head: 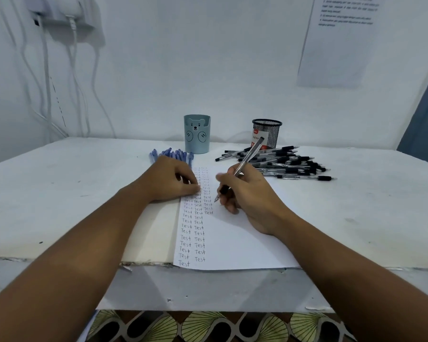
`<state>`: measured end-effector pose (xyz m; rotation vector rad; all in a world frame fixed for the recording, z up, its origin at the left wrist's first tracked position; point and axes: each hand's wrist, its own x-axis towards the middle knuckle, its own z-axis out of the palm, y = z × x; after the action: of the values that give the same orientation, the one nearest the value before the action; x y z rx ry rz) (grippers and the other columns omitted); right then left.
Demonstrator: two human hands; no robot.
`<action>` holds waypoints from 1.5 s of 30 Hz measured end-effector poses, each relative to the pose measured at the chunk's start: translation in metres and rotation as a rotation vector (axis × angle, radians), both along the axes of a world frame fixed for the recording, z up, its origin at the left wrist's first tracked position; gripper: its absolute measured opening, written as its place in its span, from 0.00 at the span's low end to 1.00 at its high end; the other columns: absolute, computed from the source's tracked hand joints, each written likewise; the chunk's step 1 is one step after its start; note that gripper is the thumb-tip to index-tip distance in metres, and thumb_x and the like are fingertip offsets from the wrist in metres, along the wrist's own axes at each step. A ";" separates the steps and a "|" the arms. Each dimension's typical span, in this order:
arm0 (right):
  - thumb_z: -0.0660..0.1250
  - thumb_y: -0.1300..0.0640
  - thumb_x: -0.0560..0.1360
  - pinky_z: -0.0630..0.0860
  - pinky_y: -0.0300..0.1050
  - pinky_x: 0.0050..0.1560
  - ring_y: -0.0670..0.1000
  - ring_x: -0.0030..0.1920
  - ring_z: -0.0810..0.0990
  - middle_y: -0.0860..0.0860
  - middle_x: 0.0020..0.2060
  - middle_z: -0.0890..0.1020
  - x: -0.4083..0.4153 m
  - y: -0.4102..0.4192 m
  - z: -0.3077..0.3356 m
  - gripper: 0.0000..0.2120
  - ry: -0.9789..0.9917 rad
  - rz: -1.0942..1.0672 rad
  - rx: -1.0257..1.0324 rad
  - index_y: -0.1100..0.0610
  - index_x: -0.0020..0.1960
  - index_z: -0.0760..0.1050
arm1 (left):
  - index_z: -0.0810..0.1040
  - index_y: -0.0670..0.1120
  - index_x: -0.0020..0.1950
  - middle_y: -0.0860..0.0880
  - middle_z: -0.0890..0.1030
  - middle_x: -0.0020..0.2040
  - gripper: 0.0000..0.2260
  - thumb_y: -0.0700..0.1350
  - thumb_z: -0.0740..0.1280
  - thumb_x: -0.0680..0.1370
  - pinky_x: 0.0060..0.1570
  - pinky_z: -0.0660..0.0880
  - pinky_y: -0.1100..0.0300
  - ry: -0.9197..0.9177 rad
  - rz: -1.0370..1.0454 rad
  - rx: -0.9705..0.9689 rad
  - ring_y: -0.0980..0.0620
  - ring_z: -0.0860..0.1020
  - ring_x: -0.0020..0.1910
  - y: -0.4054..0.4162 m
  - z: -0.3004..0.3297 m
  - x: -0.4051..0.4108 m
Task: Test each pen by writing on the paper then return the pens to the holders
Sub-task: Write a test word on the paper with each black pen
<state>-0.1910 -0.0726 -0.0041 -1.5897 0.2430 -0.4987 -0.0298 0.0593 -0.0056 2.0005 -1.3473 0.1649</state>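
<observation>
A white paper [245, 243] lies on the table, with columns of the word "Test" down its left part. My right hand [250, 193] grips a black pen [247, 156], its tip touching the paper beside the third column. My left hand [171, 178] rests curled on the paper's upper left edge and holds nothing. A pile of black pens [287, 162] lies behind my right hand. Several blue pens [173, 154] lie behind my left hand. A light blue bear holder [197, 134] and a black mesh holder [267, 133] stand at the back.
The white table's front edge [59, 257] is chipped. White cables [47, 82] hang down the wall at the left, and a printed sheet [336, 40] is stuck on the wall at the right. Patterned fabric [208, 327] shows below the table.
</observation>
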 end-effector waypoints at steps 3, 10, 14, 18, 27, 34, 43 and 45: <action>0.56 0.43 0.83 0.64 0.39 0.25 0.52 0.29 0.73 0.54 0.32 0.79 0.003 -0.001 0.004 0.20 -0.031 -0.067 0.041 0.57 0.40 0.70 | 0.85 0.48 0.38 0.56 0.84 0.38 0.03 0.43 0.78 0.68 0.45 0.76 0.59 0.008 0.006 0.000 0.57 0.80 0.39 0.001 0.000 -0.001; 0.56 0.47 0.84 0.67 0.43 0.28 0.47 0.25 0.70 0.50 0.24 0.75 0.000 -0.017 0.011 0.21 -0.120 -0.258 0.076 0.58 0.38 0.73 | 0.86 0.47 0.38 0.54 0.84 0.38 0.03 0.42 0.78 0.68 0.47 0.76 0.58 0.027 0.020 -0.029 0.56 0.81 0.39 0.001 -0.002 -0.005; 0.58 0.48 0.83 0.66 0.39 0.27 0.45 0.24 0.69 0.49 0.25 0.72 0.003 -0.023 0.017 0.16 -0.055 -0.355 0.006 0.59 0.50 0.76 | 0.85 0.48 0.38 0.55 0.84 0.38 0.03 0.42 0.78 0.68 0.45 0.76 0.58 0.032 0.017 -0.032 0.56 0.80 0.39 0.000 -0.002 -0.006; 0.57 0.46 0.83 0.65 0.41 0.28 0.43 0.21 0.69 0.50 0.25 0.74 0.008 -0.024 0.013 0.13 -0.051 -0.381 -0.059 0.54 0.54 0.72 | 0.86 0.47 0.38 0.55 0.84 0.38 0.03 0.42 0.78 0.68 0.45 0.76 0.59 0.031 0.031 -0.040 0.56 0.81 0.39 0.000 -0.003 -0.005; 0.56 0.49 0.83 0.65 0.40 0.28 0.42 0.20 0.68 0.46 0.19 0.73 0.010 -0.028 0.004 0.10 -0.040 -0.397 -0.130 0.54 0.55 0.70 | 0.85 0.46 0.38 0.54 0.84 0.37 0.03 0.41 0.78 0.69 0.42 0.73 0.67 0.041 0.049 -0.042 0.55 0.80 0.40 0.000 -0.003 -0.007; 0.58 0.53 0.83 0.67 0.39 0.25 0.47 0.25 0.70 0.50 0.28 0.75 0.010 -0.029 0.004 0.09 -0.079 -0.389 -0.055 0.59 0.51 0.71 | 0.86 0.45 0.39 0.54 0.84 0.37 0.02 0.41 0.78 0.68 0.42 0.74 0.65 0.061 0.053 -0.048 0.56 0.80 0.38 0.001 -0.003 -0.008; 0.61 0.57 0.79 0.69 0.40 0.28 0.47 0.24 0.72 0.52 0.34 0.79 0.010 -0.037 0.014 0.09 -0.029 -0.426 -0.134 0.62 0.51 0.75 | 0.85 0.50 0.37 0.55 0.84 0.38 0.05 0.42 0.78 0.68 0.42 0.74 0.65 0.068 0.049 -0.037 0.56 0.80 0.39 0.001 -0.003 -0.007; 0.63 0.58 0.77 0.71 0.41 0.29 0.47 0.29 0.74 0.52 0.39 0.78 0.007 -0.048 0.024 0.08 0.035 -0.475 -0.260 0.58 0.55 0.74 | 0.85 0.51 0.37 0.55 0.84 0.38 0.05 0.42 0.78 0.68 0.42 0.74 0.66 0.058 0.043 -0.034 0.56 0.80 0.39 0.001 -0.002 -0.007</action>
<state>-0.1842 -0.1210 0.0201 -1.7974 0.6103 -0.8974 -0.0368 0.0600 -0.0080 1.9918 -1.2577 0.1471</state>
